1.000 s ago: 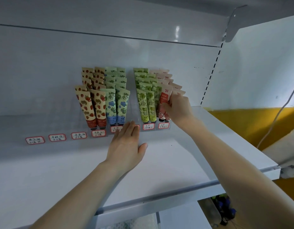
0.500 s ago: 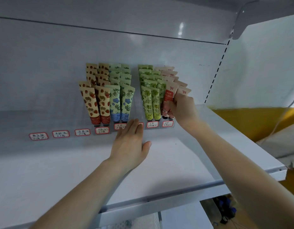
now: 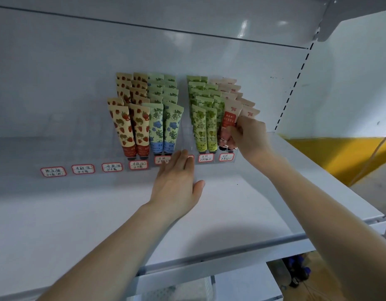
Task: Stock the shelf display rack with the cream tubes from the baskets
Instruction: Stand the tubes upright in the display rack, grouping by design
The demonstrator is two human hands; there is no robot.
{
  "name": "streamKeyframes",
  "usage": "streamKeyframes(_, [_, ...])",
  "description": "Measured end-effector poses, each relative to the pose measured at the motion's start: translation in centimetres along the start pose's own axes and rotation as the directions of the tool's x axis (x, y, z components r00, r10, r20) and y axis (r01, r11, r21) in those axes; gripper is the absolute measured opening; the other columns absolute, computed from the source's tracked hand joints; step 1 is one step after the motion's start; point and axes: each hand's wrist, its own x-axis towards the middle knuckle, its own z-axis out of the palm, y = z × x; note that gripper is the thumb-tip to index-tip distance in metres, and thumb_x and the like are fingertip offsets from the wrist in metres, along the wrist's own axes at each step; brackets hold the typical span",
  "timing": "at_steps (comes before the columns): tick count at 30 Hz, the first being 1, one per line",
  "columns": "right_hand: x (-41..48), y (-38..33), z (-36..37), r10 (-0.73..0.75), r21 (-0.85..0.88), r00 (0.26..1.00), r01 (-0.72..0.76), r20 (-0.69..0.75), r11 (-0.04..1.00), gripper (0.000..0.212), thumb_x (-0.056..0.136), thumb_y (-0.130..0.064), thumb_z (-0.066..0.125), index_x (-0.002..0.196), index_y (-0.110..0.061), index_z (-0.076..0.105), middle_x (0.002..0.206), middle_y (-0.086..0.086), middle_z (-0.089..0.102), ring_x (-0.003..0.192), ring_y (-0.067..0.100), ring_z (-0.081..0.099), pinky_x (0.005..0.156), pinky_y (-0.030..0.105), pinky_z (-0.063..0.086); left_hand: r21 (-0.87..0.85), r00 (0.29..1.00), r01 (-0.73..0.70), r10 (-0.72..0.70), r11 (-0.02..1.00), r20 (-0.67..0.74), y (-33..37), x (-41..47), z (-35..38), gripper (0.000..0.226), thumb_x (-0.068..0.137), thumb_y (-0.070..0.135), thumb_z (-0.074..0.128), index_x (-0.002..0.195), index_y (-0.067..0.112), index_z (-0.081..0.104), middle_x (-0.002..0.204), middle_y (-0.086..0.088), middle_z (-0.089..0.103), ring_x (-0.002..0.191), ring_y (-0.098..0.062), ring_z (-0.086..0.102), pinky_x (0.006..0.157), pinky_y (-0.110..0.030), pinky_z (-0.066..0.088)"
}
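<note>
Our left forearm (image 3: 114,246) comes in from seven o'clock, left hand (image 3: 176,185) flat, palm down, fingers straight and together toward twelve, thumb out toward three. Our right forearm (image 3: 317,203) enters from four o'clock, and our right hand (image 3: 250,137), at two o'clock of the left, pinches a pink cream tube (image 3: 230,118).

Shop, retail aisle. White metal gondola shelf (image 3: 231,213), slotted upright strip (image 3: 294,88) at back, bracket (image 3: 330,18) overhead. Clear tiered display rack (image 3: 188,137) holds cream tubes (image 3: 157,127) in rows, sorted by pattern, faces forward. Red-bordered handwritten labels (image 3: 83,169) along rack front, one per column. Yellow-banded wall (image 3: 339,153) beyond shelf end.
</note>
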Motion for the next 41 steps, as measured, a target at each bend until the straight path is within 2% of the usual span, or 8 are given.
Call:
streamKeyframes(5, [-0.9, 0.2, 0.3, 0.008, -0.045, 1.0, -0.008, 0.006, 0.999, 0.017, 0.094, -0.007, 0.046, 0.081, 0.002, 0.052, 0.08, 0.01, 0.059, 0.062, 0.021, 0.054, 0.052, 0.008, 0.041, -0.027, 1.0, 0.004, -0.004, 1.0, -0.017, 0.1, -0.1, 0.0, 0.063, 0.096, 0.041, 0.043, 0.146, 0.007, 0.025, 0.156, -0.007, 0.016, 0.145, -0.022, 0.01, 0.115, -0.038, 0.016])
streamKeyframes(10, [0.3, -0.3, -0.5, 0.024, -0.029, 0.993, -0.021, 0.118, 0.999, 0.023, 0.094, -0.001, 0.043, 0.074, -0.002, 0.055, 0.089, 0.022, 0.067, 0.075, 0.034, 0.067, 0.069, 0.039, 0.057, -0.024, 0.998, -0.012, 0.01, 1.0, -0.059, -0.1, -0.2, 0.4, 0.061, 0.087, 0.032, 0.062, 0.134, -0.003, 0.045, 0.145, -0.019, 0.039, 0.137, -0.034, 0.032, 0.108, -0.049, 0.033])
streamKeyframes(16, [0.2, -0.4, 0.2, 0.075, -0.028, 0.991, -0.073, 0.106, 0.997, 0.019, 0.091, -0.001, 0.044, 0.079, 0.003, 0.058, 0.084, 0.022, 0.064, 0.079, 0.038, 0.065, 0.075, 0.047, 0.055, 0.021, 0.993, -0.031, 0.033, 0.999, -0.111, -0.3, 0.1, 1.0, 0.057, 0.061, 0.025, 0.085, 0.104, -0.007, 0.065, 0.114, -0.024, 0.064, 0.106, -0.042, 0.061, 0.076, -0.053, 0.053])
streamKeyframes(20, [-0.1, -0.6, 0.4, 0.075, -0.045, 0.993, -0.072, 0.09, 0.996, 0.021, 0.093, -0.006, 0.043, 0.074, -0.004, 0.053, 0.086, 0.022, 0.065, 0.078, 0.036, 0.065, 0.075, 0.044, 0.055, 0.033, 0.993, -0.047, 0.05, 0.998, -0.106, -0.5, 0.0, 1.1, 0.056, 0.064, 0.025, 0.083, 0.107, -0.007, 0.064, 0.116, -0.025, 0.063, 0.108, -0.042, 0.06, 0.079, -0.054, 0.052])
streamKeyframes(23, [-0.5, -0.1, 0.3, 0.096, -0.003, 0.994, -0.096, 0.046, 0.995, 0.022, 0.093, -0.01, 0.047, 0.077, 0.003, 0.054, 0.08, 0.014, 0.064, 0.067, 0.027, 0.062, 0.066, 0.026, 0.055, 0.023, 0.994, -0.05, 0.052, 0.999, -0.1, -0.4, -0.1, 1.1, 0.055, 0.068, 0.026, 0.08, 0.11, -0.006, 0.063, 0.12, -0.024, 0.061, 0.113, -0.041, 0.058, 0.084, -0.053, 0.05])
streamKeyframes(27, [-1.2, 0.4, 0.3, 0.098, 0.149, 0.995, -0.097, -0.001, 0.984, 0.02, 0.09, -0.01, 0.055, 0.073, -0.003, 0.061, 0.079, 0.016, 0.069, 0.073, 0.031, 0.068, 0.072, 0.045, 0.055, 0.002, 0.993, -0.039, 0.039, 0.999, -0.11, -0.4, -0.2, 1.0, 0.055, 0.071, 0.026, 0.077, 0.113, -0.005, 0.062, 0.123, -0.023, 0.059, 0.116, -0.04, 0.056, 0.087, -0.052, 0.049])
streamKeyframes(35, [-1.2, 0.1, -0.2, 0.086, 0.167, 0.996, -0.084, -0.001, 0.982, 0.02, 0.086, -0.012, 0.06, 0.072, 0.0, 0.067, 0.065, 0.011, 0.066, 0.065, 0.026, 0.067, 0.069, 0.039, 0.056, -0.005, 0.993, -0.021, 0.02, 1.0, -0.117, -0.5, -0.2, 1.0, 0.057, 0.08, 0.03, 0.069, 0.125, -0.003, 0.055, 0.136, -0.019, 0.051, 0.129, -0.036, 0.045, 0.1, -0.05, 0.041])
streamKeyframes(41, [-0.9, 0.0, -0.6, 0.064, 0.194, 0.997, -0.057, -0.034, 0.979, 0.016, 0.084, -0.013, 0.065, 0.076, 0.001, 0.063, 0.077, 0.019, 0.068, 0.074, 0.034, 0.066, 0.072, 0.047, 0.054, -0.021, 0.997, -0.019, 0.017, 1.0, -0.079, -0.3, 0.0, 0.8, 0.06, 0.092, 0.036, 0.053, 0.14, 0.003, 0.039, 0.151, -0.012, 0.032, 0.142, -0.027, 0.024, 0.112, -0.043, 0.027])
